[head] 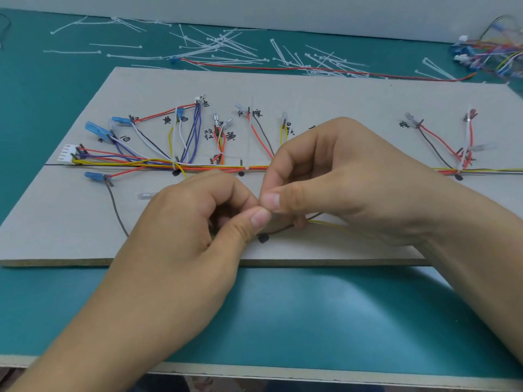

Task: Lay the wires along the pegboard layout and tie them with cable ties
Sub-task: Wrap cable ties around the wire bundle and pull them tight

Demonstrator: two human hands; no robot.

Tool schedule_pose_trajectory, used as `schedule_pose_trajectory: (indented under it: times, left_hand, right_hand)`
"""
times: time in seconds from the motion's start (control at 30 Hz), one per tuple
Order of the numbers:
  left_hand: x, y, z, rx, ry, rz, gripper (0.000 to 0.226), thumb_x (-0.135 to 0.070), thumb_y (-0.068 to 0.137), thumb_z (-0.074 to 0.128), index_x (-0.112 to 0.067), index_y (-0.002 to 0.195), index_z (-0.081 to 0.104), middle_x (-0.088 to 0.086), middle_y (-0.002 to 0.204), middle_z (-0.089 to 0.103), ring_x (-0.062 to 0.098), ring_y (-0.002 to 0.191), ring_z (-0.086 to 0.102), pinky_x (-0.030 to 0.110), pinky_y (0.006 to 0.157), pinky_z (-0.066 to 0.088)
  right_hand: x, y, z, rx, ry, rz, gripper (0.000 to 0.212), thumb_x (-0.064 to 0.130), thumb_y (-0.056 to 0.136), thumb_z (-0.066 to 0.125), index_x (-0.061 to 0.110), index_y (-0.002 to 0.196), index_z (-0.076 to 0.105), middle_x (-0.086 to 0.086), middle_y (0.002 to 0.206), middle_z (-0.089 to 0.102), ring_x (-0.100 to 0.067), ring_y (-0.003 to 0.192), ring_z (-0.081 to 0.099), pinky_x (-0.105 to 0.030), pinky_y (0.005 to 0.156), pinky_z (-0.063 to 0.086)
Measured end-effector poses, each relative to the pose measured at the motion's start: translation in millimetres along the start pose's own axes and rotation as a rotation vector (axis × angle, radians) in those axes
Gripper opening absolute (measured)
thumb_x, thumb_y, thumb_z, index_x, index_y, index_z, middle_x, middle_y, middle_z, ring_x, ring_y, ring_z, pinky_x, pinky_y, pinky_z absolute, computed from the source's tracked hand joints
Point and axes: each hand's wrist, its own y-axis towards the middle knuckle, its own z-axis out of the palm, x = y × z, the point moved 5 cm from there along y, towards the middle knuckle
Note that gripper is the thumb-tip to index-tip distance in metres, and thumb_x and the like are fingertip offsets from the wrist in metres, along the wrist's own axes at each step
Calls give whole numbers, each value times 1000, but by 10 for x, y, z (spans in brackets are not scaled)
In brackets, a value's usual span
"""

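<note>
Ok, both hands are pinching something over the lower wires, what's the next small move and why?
Probably cinch a tie round the brown wire and yellow wire beside the black mark: the left hand and right hand meet thumb to thumb just above it, and the main bundle already has ties by its marks. What they pinch is hidden.

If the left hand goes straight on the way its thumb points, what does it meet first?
Probably the right hand. The thumb of the left hand points up and right, its tip seemingly touching the right thumb.
</note>
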Motion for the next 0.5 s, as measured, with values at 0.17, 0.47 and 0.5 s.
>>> schedule_pose_trajectory:
  times: [0.17, 0.47, 0.5]
  left_hand:
    - [11, 20, -4, -11, -127, -52, 12, -46, 83, 67, -35, 86, 72, -8, 64, 63, 3, 53, 48, 10, 48, 35]
    - [-4, 76, 10, -24, -250, -71, 32, -57, 71, 67, -30, 87, 74, -14, 53, 52, 2, 48, 39, 13, 44, 30]
    - [-13, 83, 8, -22, -265, -69, 32, -56, 70, 68, -29, 86, 74, -13, 52, 51, 2, 48, 38, 13, 43, 30]
  right_hand:
    - [-9, -20, -21, 20, -11, 13, 8, -9, 88, 68, -5, 83, 73, -21, 68, 68, -19, 61, 63, -28, 59, 54]
    - [-5, -48, 1, 4, 50, 46, 10, -14, 89, 61, -10, 83, 68, -25, 69, 70, -17, 58, 70, -32, 58, 60]
    - [-4, -49, 9, 0, 58, 46, 11, -14, 89, 60, -10, 83, 68, -25, 70, 70, -17, 59, 71, -33, 59, 61]
